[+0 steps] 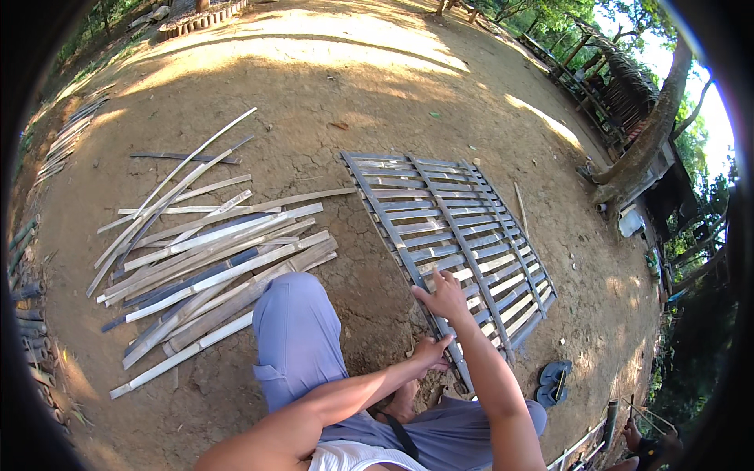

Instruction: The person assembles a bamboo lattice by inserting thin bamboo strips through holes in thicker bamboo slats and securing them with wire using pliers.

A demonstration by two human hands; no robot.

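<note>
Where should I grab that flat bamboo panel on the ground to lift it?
Probably the bamboo panel is best gripped by its long outer rail, from the near left side where the left hand and right hand already rest. It lies flat on the dirt; the rail runs full length, and gaps between slats let fingers hook under.

Grey slatted bamboo panel, lavender trousers

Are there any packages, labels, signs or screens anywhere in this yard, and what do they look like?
None that I can make out: no package, label, sign or screen shows.
The nearest candidate is a small white container by the tree base at right, too small to tell what it is.
Otherwise there is only the woven bamboo panel and loose bamboo strips on bare dirt.
</note>
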